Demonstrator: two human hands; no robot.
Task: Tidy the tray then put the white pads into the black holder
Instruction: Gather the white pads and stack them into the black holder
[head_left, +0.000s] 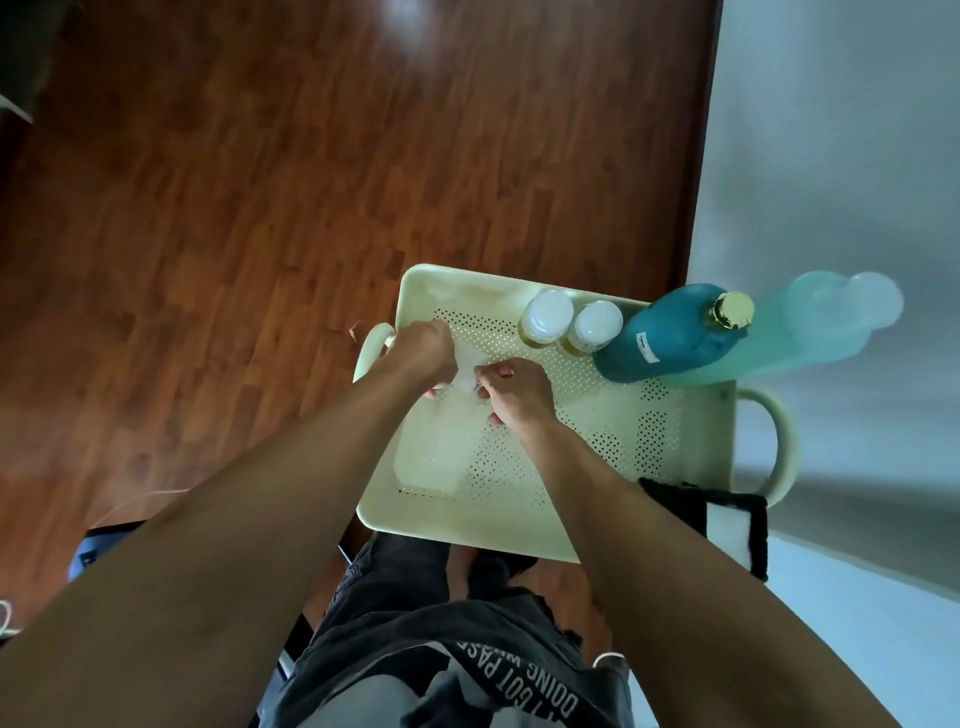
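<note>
A pale cream perforated tray (519, 499) with loop handles lies in front of me. Over its left part my left hand (418, 353) and my right hand (514, 392) meet. Between them both hold white pads (467, 376), fingers curled around them. More whitish pads or a clear packet (431, 457) lie blurred on the tray below the hands. The black holder (727, 519), with white inside it, sits at the tray's near right corner.
Two small white-capped bottles (571, 322) stand at the tray's far edge. Beside them is a teal bottle with a gold cap (670, 332), and a light-blue bottle (831, 317) leans right. Wooden floor lies left; a grey wall rises right.
</note>
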